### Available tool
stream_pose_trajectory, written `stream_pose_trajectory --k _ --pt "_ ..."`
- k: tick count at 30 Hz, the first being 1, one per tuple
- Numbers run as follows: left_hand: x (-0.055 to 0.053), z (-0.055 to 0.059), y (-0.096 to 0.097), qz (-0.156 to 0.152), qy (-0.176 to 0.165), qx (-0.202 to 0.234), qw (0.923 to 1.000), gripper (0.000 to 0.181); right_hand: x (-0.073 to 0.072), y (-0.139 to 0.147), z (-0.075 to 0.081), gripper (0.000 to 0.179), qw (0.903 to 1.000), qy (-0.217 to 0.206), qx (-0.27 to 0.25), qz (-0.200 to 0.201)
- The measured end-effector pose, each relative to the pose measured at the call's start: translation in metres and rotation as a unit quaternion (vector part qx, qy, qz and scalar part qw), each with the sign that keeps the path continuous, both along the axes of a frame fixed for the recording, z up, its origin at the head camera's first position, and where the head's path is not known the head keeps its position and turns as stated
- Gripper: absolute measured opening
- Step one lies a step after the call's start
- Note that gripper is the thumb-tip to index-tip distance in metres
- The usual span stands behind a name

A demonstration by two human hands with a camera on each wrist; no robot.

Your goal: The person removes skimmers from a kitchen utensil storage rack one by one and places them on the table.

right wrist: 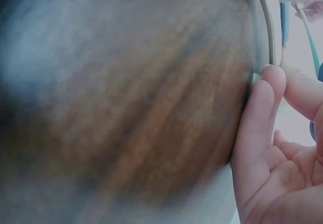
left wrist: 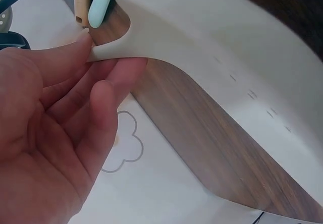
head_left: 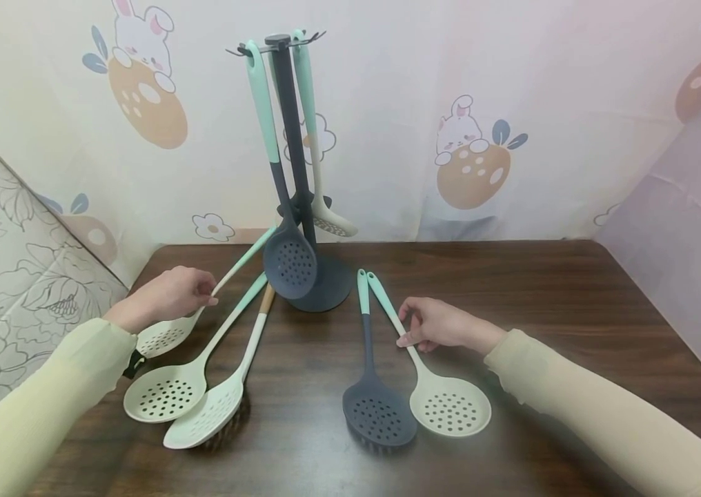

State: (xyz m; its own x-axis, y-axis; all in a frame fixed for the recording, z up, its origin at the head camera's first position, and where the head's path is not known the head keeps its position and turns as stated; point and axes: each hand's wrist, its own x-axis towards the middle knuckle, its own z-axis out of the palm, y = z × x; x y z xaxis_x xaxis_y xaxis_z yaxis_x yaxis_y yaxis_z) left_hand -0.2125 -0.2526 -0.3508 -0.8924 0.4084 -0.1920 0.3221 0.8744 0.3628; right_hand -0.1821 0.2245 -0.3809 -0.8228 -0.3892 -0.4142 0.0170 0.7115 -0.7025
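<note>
At the left, my left hand (head_left: 176, 297) pinches the shaft of a cream skimmer (head_left: 167, 336) with a mint handle end. In the left wrist view, the thumb and fingers (left wrist: 123, 77) grip its narrow neck, below the broad pale head (left wrist: 217, 47). On the right, my right hand (head_left: 434, 323) pinches the shaft of another cream skimmer (head_left: 450, 407), whose perforated head lies towards the front. Thumb and fingertips meet at the thin shaft in the right wrist view. Left of it lies a dark grey skimmer (head_left: 378, 412) with a mint handle end.
Two more pale skimmers lie beside the left hand: a mint-ended one (head_left: 165, 393) and a wooden-ended one (head_left: 208, 414). A black rack (head_left: 291, 117) stands at the back centre. From it hang a dark skimmer (head_left: 290, 262) and a cream one (head_left: 333, 221). Patterned cloth (head_left: 375, 138) surrounds the wooden table (head_left: 530, 304).
</note>
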Motion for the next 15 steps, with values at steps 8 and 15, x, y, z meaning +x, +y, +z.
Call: stream_pose_trajectory --k 8,15 --pt "0.0033 -0.0024 -0.0040 -0.012 -0.015 -0.023 0.9995 0.006 -0.0003 0.0004 -0.0008 0.048 1.0000 -0.001 -0.002 -0.001" --pt "0.0081 -0.0039 -0.0092 -0.016 -0.026 -0.039 0.9988 0.009 -0.0003 0.0007 -0.0002 0.048 1.0000 0.000 -0.002 -0.003"
